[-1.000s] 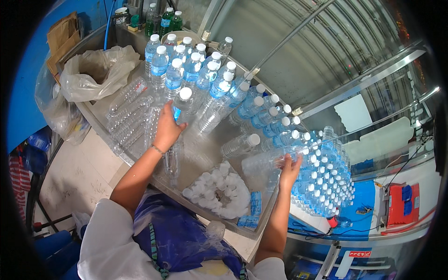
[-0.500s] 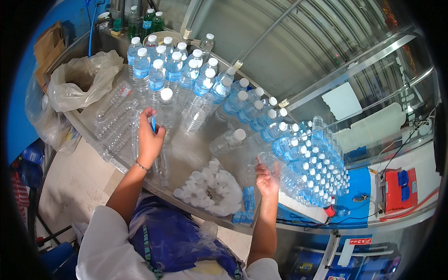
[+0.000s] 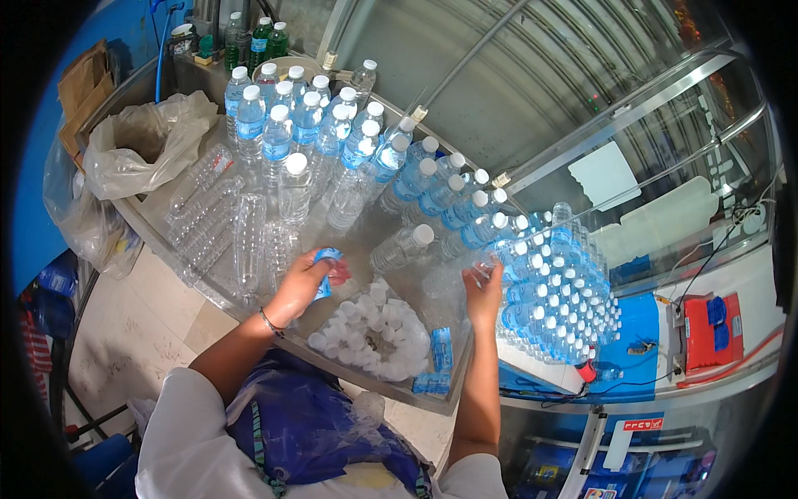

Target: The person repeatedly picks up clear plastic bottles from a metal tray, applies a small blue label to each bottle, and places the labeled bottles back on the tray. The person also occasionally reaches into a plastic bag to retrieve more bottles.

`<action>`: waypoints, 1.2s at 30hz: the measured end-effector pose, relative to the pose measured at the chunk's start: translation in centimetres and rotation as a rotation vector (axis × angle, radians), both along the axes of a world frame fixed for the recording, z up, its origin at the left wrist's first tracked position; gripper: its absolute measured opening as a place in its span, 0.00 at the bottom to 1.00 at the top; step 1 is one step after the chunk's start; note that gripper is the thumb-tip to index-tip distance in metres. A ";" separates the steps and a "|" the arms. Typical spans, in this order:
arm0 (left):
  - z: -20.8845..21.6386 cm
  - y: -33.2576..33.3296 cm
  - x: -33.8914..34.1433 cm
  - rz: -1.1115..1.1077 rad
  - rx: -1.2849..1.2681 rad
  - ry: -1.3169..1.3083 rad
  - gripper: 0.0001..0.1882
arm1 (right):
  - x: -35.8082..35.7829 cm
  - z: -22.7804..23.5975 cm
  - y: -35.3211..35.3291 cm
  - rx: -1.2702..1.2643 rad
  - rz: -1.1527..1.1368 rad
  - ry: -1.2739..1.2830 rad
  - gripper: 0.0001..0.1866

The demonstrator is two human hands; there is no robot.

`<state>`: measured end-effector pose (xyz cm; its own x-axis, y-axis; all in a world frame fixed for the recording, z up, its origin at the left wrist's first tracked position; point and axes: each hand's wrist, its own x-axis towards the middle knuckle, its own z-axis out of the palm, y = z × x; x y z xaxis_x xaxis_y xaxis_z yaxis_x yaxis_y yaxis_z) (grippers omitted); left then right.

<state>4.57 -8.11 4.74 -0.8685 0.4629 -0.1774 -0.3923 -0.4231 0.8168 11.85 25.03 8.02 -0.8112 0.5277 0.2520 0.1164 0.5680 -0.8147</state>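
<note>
Where a dark blue plastic apron point(image 3: 320, 420) faces a grey metal basin point(image 3: 453, 328), a heap of loose white bottle caps point(image 3: 353, 320) lies inside the near edge, beside 2 flat blue label stacks point(image 3: 441, 349). Just beyond the caps, the left hand point(image 3: 299, 287) has its fingers folded around a thin blue-and-white label point(image 3: 327, 264), held above the basin. At the basin's right side, the right hand point(image 3: 482, 293) has its fingers drawn together beside a blurred clear plastic shape point(image 3: 445, 281); whether it grips anything cannot be told.

Left of the left hand, clear ribbed bottles point(image 3: 249, 241) lie on their sides. A tilted clear bottle with a white cap point(image 3: 397, 251) sits between the hands, in front of the rows of blue-labelled bottles point(image 3: 278, 143). Further off are a crumpled translucent bag point(image 3: 154, 133), green bottles point(image 3: 260, 40) and, at right, densely packed white-capped bottles point(image 3: 553, 299).
</note>
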 end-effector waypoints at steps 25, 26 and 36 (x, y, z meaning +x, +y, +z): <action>1.8 5.7 1.3 -0.043 -0.468 0.559 0.23 | 1.4 1.4 -10.1 -0.901 0.486 -0.205 0.05; 2.3 5.9 1.1 -0.058 -0.474 0.578 0.26 | 1.3 2.0 -9.9 -0.810 0.401 -0.219 0.04; 4.2 9.0 -3.5 0.240 -0.563 1.199 0.44 | -3.7 9.9 -8.1 0.472 0.475 -0.053 0.08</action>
